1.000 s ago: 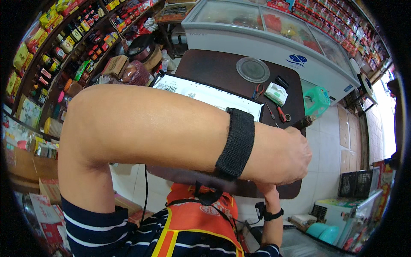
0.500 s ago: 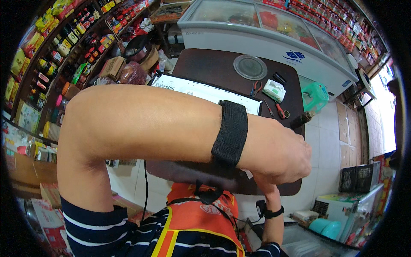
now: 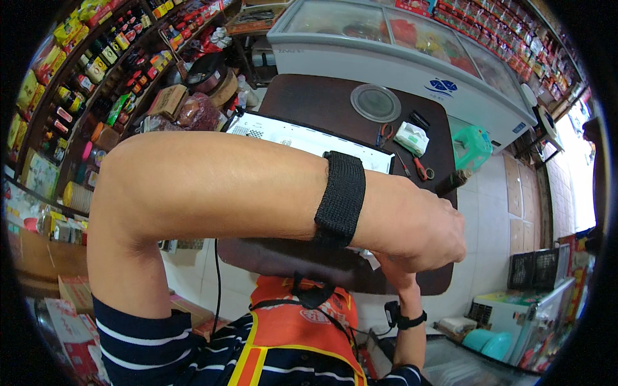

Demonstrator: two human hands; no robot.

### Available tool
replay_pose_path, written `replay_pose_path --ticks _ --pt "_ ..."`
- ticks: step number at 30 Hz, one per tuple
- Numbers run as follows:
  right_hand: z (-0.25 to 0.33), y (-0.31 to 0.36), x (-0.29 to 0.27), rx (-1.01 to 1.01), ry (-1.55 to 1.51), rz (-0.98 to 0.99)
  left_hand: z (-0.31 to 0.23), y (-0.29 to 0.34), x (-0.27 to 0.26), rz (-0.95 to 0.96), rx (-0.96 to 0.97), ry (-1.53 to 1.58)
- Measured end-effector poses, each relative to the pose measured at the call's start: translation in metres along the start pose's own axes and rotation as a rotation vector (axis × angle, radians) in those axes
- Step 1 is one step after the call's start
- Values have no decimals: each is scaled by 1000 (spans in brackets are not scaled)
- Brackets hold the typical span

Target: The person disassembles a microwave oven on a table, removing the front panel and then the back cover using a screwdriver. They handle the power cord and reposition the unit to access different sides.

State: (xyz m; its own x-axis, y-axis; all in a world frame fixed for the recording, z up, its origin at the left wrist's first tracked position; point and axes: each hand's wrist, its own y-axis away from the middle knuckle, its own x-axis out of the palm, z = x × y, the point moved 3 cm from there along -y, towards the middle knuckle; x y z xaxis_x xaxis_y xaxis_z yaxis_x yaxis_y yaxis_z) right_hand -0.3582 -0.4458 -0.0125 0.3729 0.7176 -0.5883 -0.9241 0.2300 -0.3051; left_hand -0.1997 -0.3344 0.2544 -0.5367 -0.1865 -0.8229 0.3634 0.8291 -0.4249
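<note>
My left arm reaches across the view to the right, a black strap (image 3: pixel 341 199) round its wrist. My left hand (image 3: pixel 421 225) is closed, knuckles up, over the right part of a dark brown table (image 3: pixel 296 264). Its fingertips are turned away from view. My right hand (image 3: pixel 399 273) comes up from below and meets it; the left hand covers its fingers. A small whitish bit (image 3: pixel 371 258) shows beside the hands; I cannot tell what it is or which hand has it. Behind my forearm lies a white panel with a black edge (image 3: pixel 315 140), partly covered.
Beyond the hands lie pliers (image 3: pixel 385 134), a screwdriver (image 3: pixel 403 164), a red-handled tool (image 3: pixel 421 168), a tissue pack (image 3: pixel 411 138) and a round grey lid (image 3: pixel 375 103). A dark upright object (image 3: pixel 453 183) stands at the right edge. A chest freezer (image 3: pixel 399 64), green stool (image 3: pixel 473 147) and stocked shelves (image 3: pixel 96 71) surround the table.
My left forearm and hand have shifted very slightly left, and the wrist strap has turned a little. The hands stay together, and the things on the table lie as before.
</note>
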Motion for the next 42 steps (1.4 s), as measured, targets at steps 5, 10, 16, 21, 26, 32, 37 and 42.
replay_pose_path --ticks 5,10,16,21,26,32,37,42 --pt "-10 2 1 38 252 46 8 0 2 139 -29 -132" --pt "-14 4 18 62 -72 -51 4 -8 6 189 21 62" --pt "-7 8 4 -86 277 26 6 -7 5 145 -16 -75" --pt "4 -2 8 54 24 -61 6 -10 6 111 59 -23" --pt "3 0 16 39 16 -108 -3 -4 -1 34 40 153" --pt "-29 3 11 154 56 97 9 -10 2 150 20 -2" --pt "-10 1 16 -3 65 -48 6 -8 6 120 8 1" --pt "-5 5 2 -115 358 -10 9 -8 7 112 53 -124"
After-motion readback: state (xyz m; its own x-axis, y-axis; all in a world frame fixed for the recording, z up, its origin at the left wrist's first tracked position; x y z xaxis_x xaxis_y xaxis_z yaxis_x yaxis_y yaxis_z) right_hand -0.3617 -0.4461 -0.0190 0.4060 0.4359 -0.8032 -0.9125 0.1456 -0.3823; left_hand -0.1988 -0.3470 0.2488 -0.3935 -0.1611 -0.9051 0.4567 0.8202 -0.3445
